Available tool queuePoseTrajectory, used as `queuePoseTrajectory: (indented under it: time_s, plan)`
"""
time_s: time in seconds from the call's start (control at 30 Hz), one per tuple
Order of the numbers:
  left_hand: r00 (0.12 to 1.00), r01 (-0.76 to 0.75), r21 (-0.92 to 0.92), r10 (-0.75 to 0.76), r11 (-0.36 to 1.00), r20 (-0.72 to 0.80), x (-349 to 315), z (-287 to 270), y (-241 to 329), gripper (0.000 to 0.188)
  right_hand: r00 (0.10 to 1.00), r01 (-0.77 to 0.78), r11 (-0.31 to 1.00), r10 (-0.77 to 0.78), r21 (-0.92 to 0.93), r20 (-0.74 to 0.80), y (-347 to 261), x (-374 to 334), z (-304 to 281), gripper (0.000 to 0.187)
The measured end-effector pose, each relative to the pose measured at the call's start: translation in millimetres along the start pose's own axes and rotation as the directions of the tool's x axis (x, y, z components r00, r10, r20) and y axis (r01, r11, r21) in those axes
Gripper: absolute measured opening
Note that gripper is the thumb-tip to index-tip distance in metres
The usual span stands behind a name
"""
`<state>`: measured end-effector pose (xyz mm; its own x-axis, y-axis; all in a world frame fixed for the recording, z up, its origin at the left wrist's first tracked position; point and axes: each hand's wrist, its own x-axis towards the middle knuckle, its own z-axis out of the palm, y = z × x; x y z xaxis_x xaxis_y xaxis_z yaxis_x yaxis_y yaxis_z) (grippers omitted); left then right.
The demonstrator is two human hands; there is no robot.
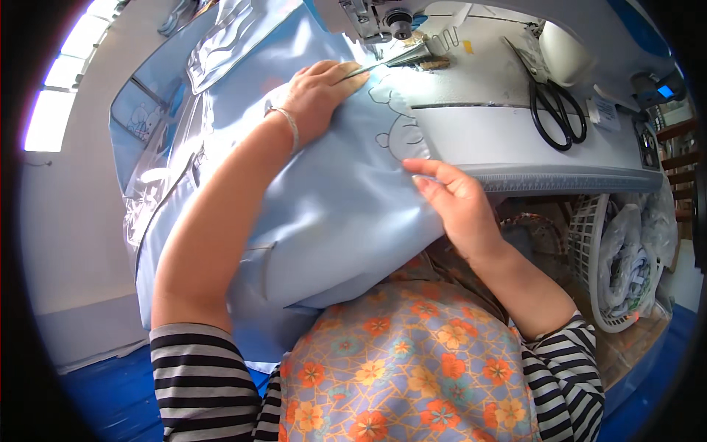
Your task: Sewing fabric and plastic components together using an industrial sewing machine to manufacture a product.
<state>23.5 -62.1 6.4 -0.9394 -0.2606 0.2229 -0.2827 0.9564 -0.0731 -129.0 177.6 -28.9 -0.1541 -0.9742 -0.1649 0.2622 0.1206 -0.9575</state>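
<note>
A large, shiny light blue sheet of cloth [335,188] with a printed cartoon outline drapes over the sewing table and my lap. My left hand [315,94] lies flat on it, fingers stretched toward the sewing machine [368,18]. Just beyond those fingertips sits a pointed metal binding folder [412,56], beside the cloth's far edge. At the cloth's right edge, below the printed outline, my right hand [453,199] pinches the rim between thumb and forefinger. The needle area is partly hidden by the machine head.
Black-handled scissors [557,118] lie on the white sewing table [471,140], right of the machine. A ruler strip [567,182] runs along the table's front edge. Below on the right stands a white plastic basket [585,258] with bagged cloth. More blue pieces [239,44] are heaped at the back left.
</note>
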Motion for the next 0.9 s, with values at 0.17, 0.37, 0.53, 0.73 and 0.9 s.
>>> queuePoseTrajectory:
  time_s: [0.17, 0.37, 0.53, 0.73, 0.9]
  plan:
    - [0.996, -0.089, 0.009, 0.089, 0.996, 0.001, 8.6, 1.8, -28.3, 0.049, 0.999, -0.021, 0.999, 0.022, 0.029, -0.045, 1.4, 5.9, 19.4, 0.024]
    - [0.983, -0.056, 0.134, 0.031, 0.989, 0.182, 27.0, 0.5, -52.6, 0.056, 1.0, -0.024, 0.996, 0.025, -0.08, 0.006, -3.1, 2.9, 35.0, 0.023]
    - [0.909, 0.091, 0.245, -0.181, 0.965, 0.375, 44.5, -7.1, -57.2, 0.058, 1.0, 0.007, 0.999, -0.007, -0.032, 0.003, 1.8, 2.1, 37.2, 0.023]
    - [0.835, 0.146, 0.401, -0.33, 0.904, 0.441, 60.0, -25.4, -27.7, 0.046, 0.993, 0.095, 0.987, -0.085, -0.128, 0.077, 1.4, -22.8, 36.0, 0.025]
    - [0.971, 0.225, -0.006, -0.224, 0.974, 0.082, -24.5, -70.0, 50.6, 0.036, 0.84, 0.317, 0.948, -0.265, -0.032, 0.473, -2.9, -47.5, 0.0, 0.035]
